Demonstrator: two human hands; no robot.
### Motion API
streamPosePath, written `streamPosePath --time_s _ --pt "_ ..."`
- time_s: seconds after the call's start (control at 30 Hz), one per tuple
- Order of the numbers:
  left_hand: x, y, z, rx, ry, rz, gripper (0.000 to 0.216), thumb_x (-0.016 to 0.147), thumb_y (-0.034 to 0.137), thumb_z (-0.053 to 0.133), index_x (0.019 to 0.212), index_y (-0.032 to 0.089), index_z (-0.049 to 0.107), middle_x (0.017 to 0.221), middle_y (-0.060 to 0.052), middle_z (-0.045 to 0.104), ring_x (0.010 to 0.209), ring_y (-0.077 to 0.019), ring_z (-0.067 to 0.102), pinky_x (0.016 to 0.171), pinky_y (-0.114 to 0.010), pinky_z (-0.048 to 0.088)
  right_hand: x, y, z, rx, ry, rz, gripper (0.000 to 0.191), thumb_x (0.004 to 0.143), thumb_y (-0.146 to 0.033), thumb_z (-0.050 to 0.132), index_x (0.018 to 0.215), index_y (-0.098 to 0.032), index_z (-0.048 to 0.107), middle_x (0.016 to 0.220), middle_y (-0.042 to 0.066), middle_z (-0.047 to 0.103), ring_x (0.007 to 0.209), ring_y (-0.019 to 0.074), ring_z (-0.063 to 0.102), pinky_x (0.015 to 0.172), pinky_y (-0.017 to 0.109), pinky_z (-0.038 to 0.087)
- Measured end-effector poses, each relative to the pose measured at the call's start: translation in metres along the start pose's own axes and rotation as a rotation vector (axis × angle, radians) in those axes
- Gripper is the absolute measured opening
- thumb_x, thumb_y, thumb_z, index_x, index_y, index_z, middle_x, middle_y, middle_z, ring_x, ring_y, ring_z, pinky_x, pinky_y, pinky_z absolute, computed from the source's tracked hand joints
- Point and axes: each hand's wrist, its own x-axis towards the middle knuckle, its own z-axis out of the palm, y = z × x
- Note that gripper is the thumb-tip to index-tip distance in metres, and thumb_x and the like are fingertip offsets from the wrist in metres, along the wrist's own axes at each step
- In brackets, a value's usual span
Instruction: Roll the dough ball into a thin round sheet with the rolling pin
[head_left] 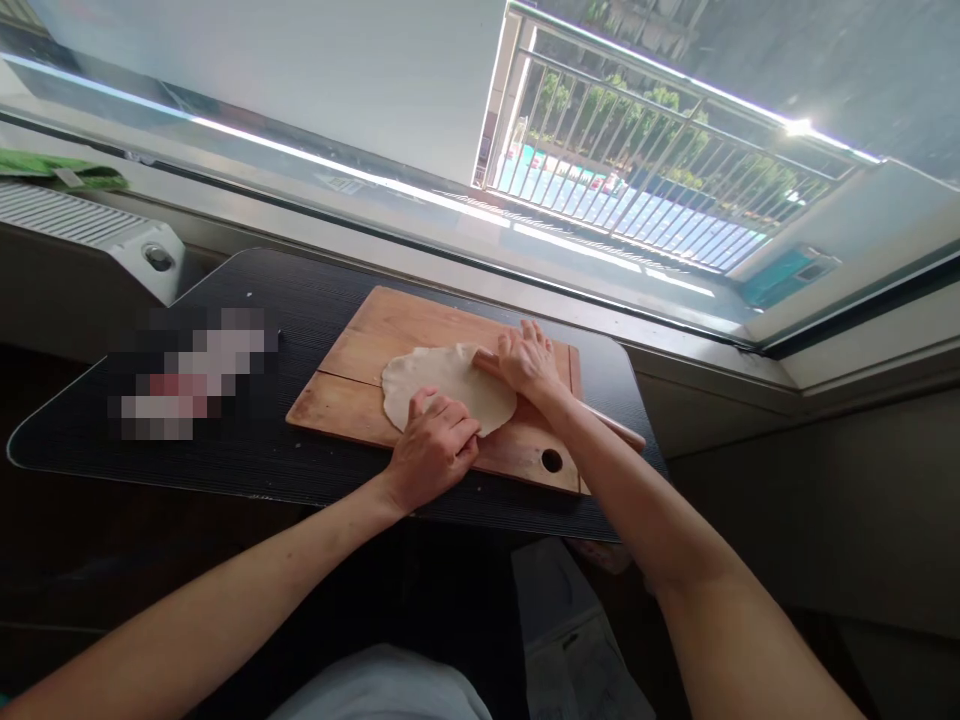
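Note:
A flat, roughly round sheet of pale dough (450,375) lies on a wooden cutting board (352,345). My left hand (439,440) is closed at the sheet's near edge, its fingers curled and pinching the dough there. My right hand (529,358) lies palm down over a thin wooden rolling pin (619,428), fingers stretched out past it. One end of the pin rests on the right part of the dough; the other sticks out beyond the board's right side, partly hidden by my forearm.
The board sits on a dark table (330,270) with rounded corners. A blurred-out object (217,360) is on the table's left part. Behind stand a window with a railing (637,150) outside and a white radiator (90,220) with a green cloth (67,170) on it.

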Motion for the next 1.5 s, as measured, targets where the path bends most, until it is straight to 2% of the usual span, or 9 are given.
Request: streamPosePath --time_s 0.13,0.33,0.5,0.7,0.9,1.07,1.27,1.43,1.5 --pt "0.000 0.001 -0.001 0.001 -0.019 0.003 0.017 0.086 0.013 0.054 0.074 0.020 0.064 0.075 -0.002 0.063 0.083 -0.0201 0.055 0.105 -0.046 0.034 -0.024 -0.009 0.006 0.007 0.032 -0.179 0.045 0.103 -0.043 0.026 0.128 -0.020 0.056 0.147 0.011 0.050 0.143 0.0262 0.033 0.117 0.044 0.027" --pt "0.000 0.000 0.000 -0.001 -0.017 0.007 0.015 0.086 0.015 0.055 0.078 0.020 0.066 0.079 -0.002 0.065 0.084 -0.0201 0.055 0.105 -0.046 0.033 0.007 0.001 0.002 0.018 -0.031 0.068 0.046 0.103 -0.039 0.026 0.127 -0.014 0.056 0.154 0.016 0.039 0.145 0.0312 0.029 0.115 0.051 0.028" --pt "-0.001 0.001 -0.001 -0.012 -0.036 -0.001 0.016 0.086 0.014 0.055 0.075 0.020 0.064 0.077 -0.002 0.064 0.084 -0.0198 0.055 0.106 -0.046 0.034 -0.021 -0.008 0.006 0.031 0.004 -0.196 0.048 0.104 -0.041 0.026 0.137 -0.015 0.049 0.152 0.013 0.044 0.146 0.0259 0.029 0.117 0.044 0.027" --pt "0.000 0.001 0.000 -0.013 -0.023 0.001 0.015 0.085 0.015 0.054 0.077 0.021 0.065 0.079 -0.002 0.065 0.085 -0.0197 0.055 0.106 -0.045 0.033 0.009 0.001 0.002 0.003 -0.021 -0.006 0.047 0.103 -0.041 0.028 0.126 -0.012 0.057 0.155 0.018 0.036 0.146 0.0336 0.027 0.114 0.054 0.027" --pt "0.000 0.001 -0.001 -0.020 -0.045 -0.006 0.015 0.085 0.014 0.055 0.074 0.020 0.064 0.076 -0.002 0.063 0.083 -0.0198 0.055 0.105 -0.045 0.035 -0.019 -0.006 0.011 0.019 0.052 -0.268 0.053 0.103 -0.041 0.030 0.143 -0.009 0.044 0.155 0.017 0.039 0.147 0.0269 0.028 0.119 0.043 0.024" --pt "0.000 0.000 -0.001 -0.024 -0.034 -0.002 0.015 0.085 0.015 0.055 0.077 0.021 0.065 0.078 -0.002 0.065 0.084 -0.0200 0.056 0.106 -0.046 0.034 0.014 0.006 0.008 0.006 0.016 -0.079 0.051 0.104 -0.042 0.026 0.133 -0.012 0.054 0.159 0.015 0.033 0.149 0.0303 0.020 0.118 0.051 0.023" --pt "-0.001 0.000 -0.001 -0.046 -0.018 0.000 0.016 0.085 0.014 0.055 0.075 0.021 0.065 0.077 -0.002 0.064 0.083 -0.0193 0.055 0.106 -0.046 0.034 -0.001 0.007 0.006 0.031 -0.055 -0.346 0.049 0.104 -0.045 0.025 0.136 -0.021 0.054 0.153 0.009 0.044 0.148 0.0223 0.026 0.119 0.041 0.025" --pt "0.000 0.001 -0.002 -0.026 -0.017 0.015 0.015 0.085 0.013 0.055 0.075 0.021 0.064 0.077 -0.002 0.065 0.082 -0.0195 0.055 0.106 -0.046 0.034 0.022 0.013 0.002 -0.033 -0.021 -0.121 0.046 0.104 -0.039 0.027 0.125 -0.016 0.060 0.158 0.012 0.035 0.149 0.0288 0.020 0.118 0.050 0.024" --pt "-0.001 0.001 -0.002 -0.028 -0.019 0.006 0.015 0.085 0.013 0.055 0.076 0.021 0.064 0.077 -0.002 0.064 0.082 -0.0193 0.055 0.106 -0.046 0.034 0.019 0.012 0.002 -0.027 -0.050 -0.164 0.045 0.104 -0.040 0.026 0.123 -0.018 0.061 0.154 0.012 0.041 0.147 0.0278 0.026 0.116 0.048 0.028"
